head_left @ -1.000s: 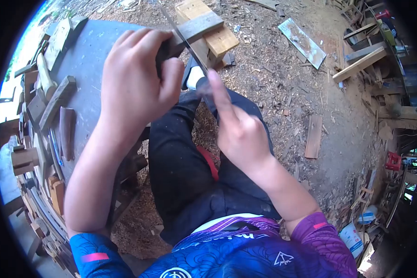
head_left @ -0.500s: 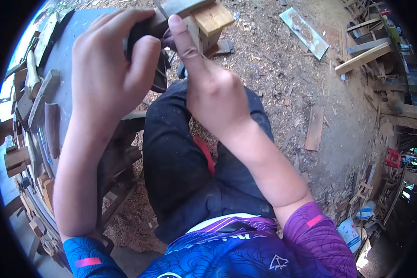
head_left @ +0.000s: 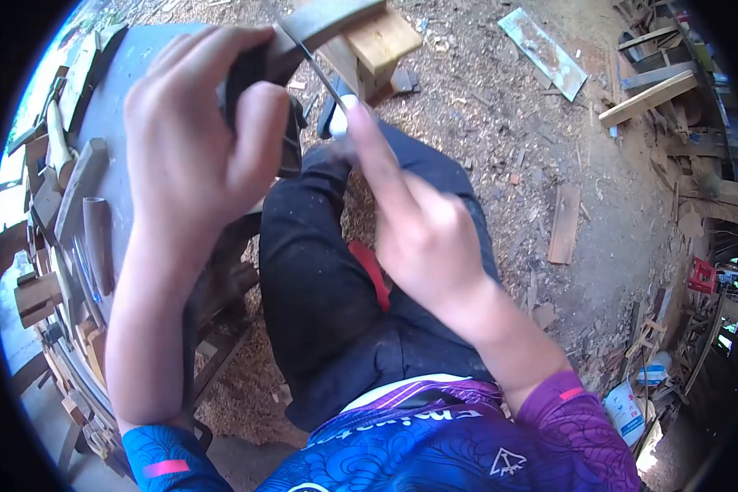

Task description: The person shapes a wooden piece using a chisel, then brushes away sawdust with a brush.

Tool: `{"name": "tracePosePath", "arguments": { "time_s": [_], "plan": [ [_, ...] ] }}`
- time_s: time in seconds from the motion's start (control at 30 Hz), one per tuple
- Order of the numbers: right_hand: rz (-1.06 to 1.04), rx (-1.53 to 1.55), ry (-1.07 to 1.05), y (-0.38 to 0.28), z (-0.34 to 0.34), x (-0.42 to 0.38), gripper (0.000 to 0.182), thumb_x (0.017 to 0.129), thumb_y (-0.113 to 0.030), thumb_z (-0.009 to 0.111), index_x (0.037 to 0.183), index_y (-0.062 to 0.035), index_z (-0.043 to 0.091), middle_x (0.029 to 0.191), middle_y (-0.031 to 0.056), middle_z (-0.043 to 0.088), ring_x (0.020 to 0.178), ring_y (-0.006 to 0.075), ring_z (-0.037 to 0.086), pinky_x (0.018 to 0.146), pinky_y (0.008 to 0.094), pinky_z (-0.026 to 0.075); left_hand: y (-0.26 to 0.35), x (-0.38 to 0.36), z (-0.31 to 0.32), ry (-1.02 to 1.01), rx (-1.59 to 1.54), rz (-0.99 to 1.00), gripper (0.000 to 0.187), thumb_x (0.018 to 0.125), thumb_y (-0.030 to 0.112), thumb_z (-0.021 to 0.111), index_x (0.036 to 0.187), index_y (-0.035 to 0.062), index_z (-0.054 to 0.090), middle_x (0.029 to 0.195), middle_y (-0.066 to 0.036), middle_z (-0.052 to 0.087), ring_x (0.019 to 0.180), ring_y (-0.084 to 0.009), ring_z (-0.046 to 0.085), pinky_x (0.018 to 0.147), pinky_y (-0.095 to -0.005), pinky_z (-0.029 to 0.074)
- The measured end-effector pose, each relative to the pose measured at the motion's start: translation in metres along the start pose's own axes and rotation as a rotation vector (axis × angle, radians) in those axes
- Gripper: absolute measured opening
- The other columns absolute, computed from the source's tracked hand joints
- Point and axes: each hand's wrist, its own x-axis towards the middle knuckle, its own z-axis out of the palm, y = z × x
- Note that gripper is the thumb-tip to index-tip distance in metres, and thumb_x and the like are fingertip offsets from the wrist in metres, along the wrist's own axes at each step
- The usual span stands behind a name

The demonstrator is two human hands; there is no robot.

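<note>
My left hand (head_left: 193,123) is at the bench edge, its fingers and thumb curled around the dark near end of a curved piece of wood (head_left: 336,20). My right hand (head_left: 426,238) is closed, with its index finger stretched along the grip of a thin metal file (head_left: 313,61). The file slants up and left, and its blade crosses the wood just beside my left fingertips. Motion blurs the right fingers, and the file's handle is mostly hidden. A pale wooden block (head_left: 385,41) stands beyond the blade, beside the curved wood.
The grey bench top (head_left: 119,98) lies under and left of my left arm, with wood offcuts (head_left: 82,189) along its outer side. My legs (head_left: 320,279) are below my hands. Shavings cover the ground, where a pale board (head_left: 543,53) and a brown plank (head_left: 563,223) lie.
My right hand has drawn back down and to the right with the file, uncovering more of its blade. My left hand stays in nearly the same place on the wood.
</note>
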Motion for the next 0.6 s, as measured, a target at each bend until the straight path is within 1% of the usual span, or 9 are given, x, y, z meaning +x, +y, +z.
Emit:
{"name": "tracePosePath", "arguments": {
  "time_s": [0.07,0.13,0.2,0.27,0.37,0.4,0.47,0.53,0.6],
  "plan": [
    [0.024,0.006,-0.018,-0.007,-0.009,-0.001,0.082,0.083,0.004,0.056,0.161,-0.0073,0.035,0.138,0.016,0.066,0.069,0.0265,0.074,0.058,0.0364,0.062,0.002,-0.003,-0.004,-0.088,0.043,-0.044,0.037,0.085,0.01,0.055,0.114,-0.0059,0.07,0.103,-0.021,0.072,0.092,-0.029,0.07,0.086,-0.0347,0.052],
    [0.033,-0.03,-0.036,-0.016,-0.001,0.034,0.079,0.084,0.002,0.056,0.16,-0.0045,0.035,0.127,0.0193,0.071,0.069,0.0304,0.075,0.058,0.0399,0.062,0.002,-0.001,0.005,0.049,-0.075,-0.049,0.029,0.081,0.013,0.063,0.1,-0.0057,0.072,0.091,-0.024,0.071,0.086,-0.0411,0.071,0.082,-0.0421,0.056],
    [0.06,-0.144,-0.137,-0.016,-0.008,0.069,0.074,0.086,-0.001,0.057,0.157,-0.0069,0.037,0.1,0.0238,0.075,0.067,0.0367,0.074,0.056,0.0475,0.061,0.005,0.001,0.004,0.037,-0.055,-0.036,0.028,0.081,0.013,0.063,0.1,-0.0056,0.072,0.092,-0.023,0.072,0.087,-0.0406,0.071,0.082,-0.042,0.056],
    [0.079,-0.149,-0.172,-0.016,-0.013,0.066,0.075,0.087,-0.002,0.057,0.159,-0.0107,0.037,0.086,0.0223,0.074,0.065,0.0368,0.073,0.057,0.0482,0.061,0.006,-0.001,0.002,0.031,-0.073,-0.085,0.028,0.081,0.013,0.063,0.099,-0.0058,0.072,0.092,-0.023,0.072,0.085,-0.0405,0.071,0.082,-0.0416,0.056],
    [0.08,-0.109,-0.14,-0.027,-0.034,0.022,0.08,0.086,-0.001,0.057,0.162,-0.0147,0.035,0.073,0.0199,0.07,0.061,0.0374,0.071,0.057,0.0491,0.06,0.003,-0.001,0.005,0.059,-0.021,-0.006,0.026,0.078,0.012,0.062,0.095,-0.0068,0.07,0.088,-0.023,0.07,0.084,-0.0413,0.067,0.082,-0.0453,0.054],
    [0.237,-0.093,-0.262,-0.041,-0.05,0.011,0.081,0.089,0.007,0.052,0.163,-0.0215,0.034,0.079,0.0222,0.07,0.07,0.0422,0.071,0.062,0.0536,0.054,0.004,-0.001,0.006,0.069,-0.022,-0.002,0.025,0.078,0.012,0.062,0.093,-0.0068,0.07,0.087,-0.023,0.069,0.084,-0.0415,0.066,0.082,-0.0463,0.054],
    [0.208,-0.127,-0.268,-0.036,-0.049,0.011,0.086,0.084,0.0,0.055,0.164,-0.02,0.031,0.073,0.0184,0.069,0.059,0.0385,0.069,0.057,0.0517,0.058,0.005,0.001,0.008,0.091,-0.025,0.026,0.02,0.075,0.01,0.062,0.089,-0.0044,0.067,0.085,-0.021,0.066,0.083,-0.0411,0.063,0.08,-0.0458,0.053],
    [0.163,-0.14,-0.218,-0.024,-0.029,0.043,0.086,0.085,-0.001,0.055,0.165,-0.0188,0.029,0.072,0.02,0.068,0.064,0.0401,0.071,0.061,0.0537,0.058,0.008,0.0,0.006,0.026,-0.044,-0.041,0.017,0.074,0.009,0.063,0.086,-0.0025,0.064,0.083,-0.02,0.063,0.081,-0.0405,0.061,0.077,-0.0462,0.051],
    [0.196,-0.161,-0.285,-0.024,-0.018,0.077,0.084,0.088,-0.003,0.055,0.165,-0.0182,0.025,0.074,0.0244,0.069,0.07,0.043,0.072,0.066,0.0564,0.058,0.004,0.0,0.009,0.048,-0.095,-0.019,0.017,0.073,0.009,0.063,0.087,-0.0013,0.062,0.082,-0.019,0.061,0.08,-0.0396,0.058,0.074,-0.048,0.049]
  ]
}}
